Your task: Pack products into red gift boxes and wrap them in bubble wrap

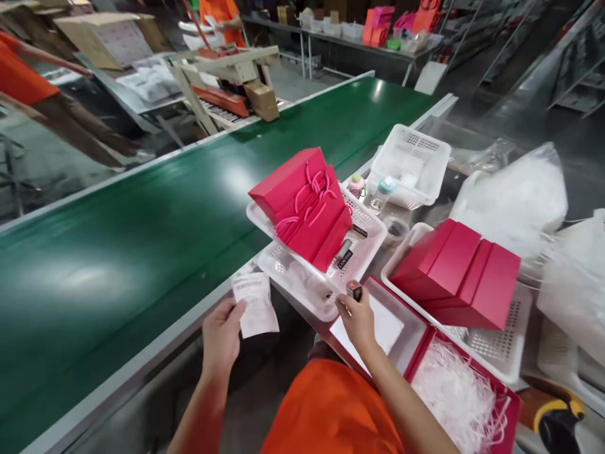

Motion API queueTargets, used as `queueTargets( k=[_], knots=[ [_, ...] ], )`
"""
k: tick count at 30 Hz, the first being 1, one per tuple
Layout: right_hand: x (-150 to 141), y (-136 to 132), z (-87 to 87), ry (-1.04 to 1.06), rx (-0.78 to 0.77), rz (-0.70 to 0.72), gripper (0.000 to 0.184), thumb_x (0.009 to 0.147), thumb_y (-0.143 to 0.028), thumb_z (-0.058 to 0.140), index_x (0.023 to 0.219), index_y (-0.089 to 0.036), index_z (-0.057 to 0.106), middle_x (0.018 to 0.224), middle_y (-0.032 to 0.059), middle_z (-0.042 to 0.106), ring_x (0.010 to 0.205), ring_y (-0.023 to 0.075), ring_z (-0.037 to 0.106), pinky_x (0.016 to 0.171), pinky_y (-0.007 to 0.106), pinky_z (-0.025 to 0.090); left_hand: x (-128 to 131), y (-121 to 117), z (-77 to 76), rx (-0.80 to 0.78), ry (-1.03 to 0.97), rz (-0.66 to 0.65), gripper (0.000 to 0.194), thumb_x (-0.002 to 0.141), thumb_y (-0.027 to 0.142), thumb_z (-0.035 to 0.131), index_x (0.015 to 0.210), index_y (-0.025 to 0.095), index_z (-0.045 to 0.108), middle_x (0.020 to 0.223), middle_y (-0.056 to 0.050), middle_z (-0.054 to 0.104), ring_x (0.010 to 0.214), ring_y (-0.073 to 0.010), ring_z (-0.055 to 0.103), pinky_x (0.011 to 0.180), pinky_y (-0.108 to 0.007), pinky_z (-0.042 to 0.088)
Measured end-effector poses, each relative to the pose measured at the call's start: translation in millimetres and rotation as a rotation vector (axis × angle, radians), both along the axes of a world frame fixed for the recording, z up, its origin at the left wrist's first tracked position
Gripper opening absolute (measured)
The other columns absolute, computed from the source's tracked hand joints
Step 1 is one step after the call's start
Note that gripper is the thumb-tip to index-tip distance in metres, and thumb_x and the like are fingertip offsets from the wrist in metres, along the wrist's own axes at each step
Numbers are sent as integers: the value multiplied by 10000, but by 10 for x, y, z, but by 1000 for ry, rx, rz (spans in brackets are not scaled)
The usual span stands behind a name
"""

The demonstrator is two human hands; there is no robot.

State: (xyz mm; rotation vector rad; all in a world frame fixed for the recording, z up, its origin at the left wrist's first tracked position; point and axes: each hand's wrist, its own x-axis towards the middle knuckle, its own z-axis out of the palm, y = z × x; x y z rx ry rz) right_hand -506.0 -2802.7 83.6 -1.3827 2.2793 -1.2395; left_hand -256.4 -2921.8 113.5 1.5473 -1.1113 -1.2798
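Beside the green belt (142, 239), your left hand (221, 337) pinches a white leaflet (255, 306) by its lower edge, thumb and fingers closed on the paper. Your right hand (362, 321) is closed round a small dark tube (354, 291), fingertips gripping its lower part so only the top shows. Both sit just in front of the white basket (302, 287) that carries the pink bags (305, 205).

Keep the leaflet flat between your fingers rather than crumpling it; it looks thin and already bends a little. Hold the tube upright and low on its body, since it seems smooth and could slip.

The leaflet is white with fine print, too small to read, folded into a narrow panel. The tube is dark with a reddish band near the top. Just beside your right hand lies an open red box (378, 328) with a white card inside, and white shredded paper (454, 391) fills its other half.
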Motion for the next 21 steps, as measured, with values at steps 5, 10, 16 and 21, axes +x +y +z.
queueTargets(
  k=[5,10,16,21],
  knots=[
    [7,332,284,-160,-82,-51,284,916,-443,614,818,-220,760,1005,127,623,978,277,639,794,399,566,-500,199,174,129,144,-251,353,651,467,791,724,161,631,658,9,610,626,-151,542,602,-271,431],
    [-47,654,407,-230,-63,-111,391,820,-609,692,708,-235,716,893,88,624,798,255,624,683,361,542,-1138,602,363,124,245,-549,326,643,424,749,636,180,534,625,26,510,620,-129,442,611,-270,366],
    [-243,1159,580,-245,-100,-268,535,766,-740,670,634,-222,679,747,54,551,634,214,540,582,343,487,-1532,1067,476,44,149,-716,353,605,377,765,616,207,456,633,38,434,659,-133,393,606,-265,320],
    [-333,1518,699,-217,-172,-363,592,803,-697,660,480,-210,568,622,22,474,550,167,453,507,304,439,-1747,1345,431,4,126,-775,493,737,550,693,572,215,372,570,60,343,593,-108,337,564,-254,289]
  ],
)
